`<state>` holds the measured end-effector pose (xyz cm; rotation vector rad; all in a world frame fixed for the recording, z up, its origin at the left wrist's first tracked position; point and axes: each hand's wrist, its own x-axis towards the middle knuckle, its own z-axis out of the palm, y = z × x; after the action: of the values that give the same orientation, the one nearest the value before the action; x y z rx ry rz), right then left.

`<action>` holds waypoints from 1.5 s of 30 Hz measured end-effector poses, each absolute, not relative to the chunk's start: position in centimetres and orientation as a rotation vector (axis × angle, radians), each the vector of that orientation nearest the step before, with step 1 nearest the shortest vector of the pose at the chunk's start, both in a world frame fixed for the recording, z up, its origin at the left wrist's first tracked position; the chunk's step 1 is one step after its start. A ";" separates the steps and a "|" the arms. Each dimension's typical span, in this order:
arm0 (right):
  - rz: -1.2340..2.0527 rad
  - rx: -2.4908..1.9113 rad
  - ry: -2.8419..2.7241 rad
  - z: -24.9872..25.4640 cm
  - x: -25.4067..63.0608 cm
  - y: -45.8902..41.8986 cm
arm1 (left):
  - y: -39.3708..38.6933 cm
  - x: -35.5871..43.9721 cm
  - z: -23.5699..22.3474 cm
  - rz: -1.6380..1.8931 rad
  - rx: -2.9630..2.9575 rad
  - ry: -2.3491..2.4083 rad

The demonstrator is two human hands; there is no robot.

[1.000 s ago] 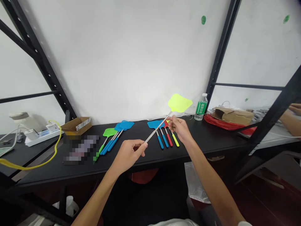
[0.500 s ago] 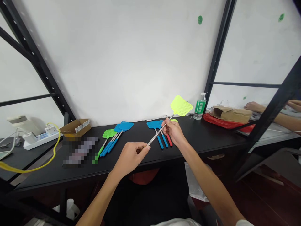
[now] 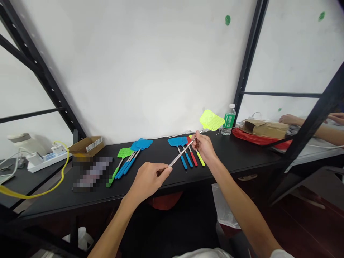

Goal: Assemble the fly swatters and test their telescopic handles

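I hold a yellow fly swatter (image 3: 211,120) with a thin metal telescopic rod above the black table (image 3: 236,154). My left hand (image 3: 150,177) is closed round the lower end of the rod, hiding the handle. My right hand (image 3: 204,146) pinches the rod further up, just below the yellow mesh head. Under my right hand lies a row of swatters (image 3: 185,152) with blue, red and yellow handles. A second group of blue and green swatters (image 3: 130,156) lies to the left.
An open cardboard box (image 3: 86,145) and a power strip (image 3: 45,159) with a yellow cable sit at the left. A green-labelled water bottle (image 3: 229,120), a red bag and a brown box (image 3: 264,129) stand at the right. Another person's arms (image 3: 317,125) show at the far right behind black shelf posts.
My right hand slid in toward my left and then out again along the rod. The yellow head dipped left, then swung back to the right.
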<state>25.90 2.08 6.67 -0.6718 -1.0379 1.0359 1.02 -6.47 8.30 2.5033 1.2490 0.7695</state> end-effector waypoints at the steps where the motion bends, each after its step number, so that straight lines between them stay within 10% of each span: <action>1: 1.030 -0.672 -1.035 6.7 26.0 2.1 | -6.5 0.9 8.4 0.766 2.515 1.255; 45: 0.778 -0.797 -0.529 4.6 36.6 5.2 | -1.6 -17.3 9.3 0.636 2.170 1.656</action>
<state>36.64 5.21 4.64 -0.7974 -0.5291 0.7780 -17.27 -1.56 9.29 2.1695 1.6558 0.6359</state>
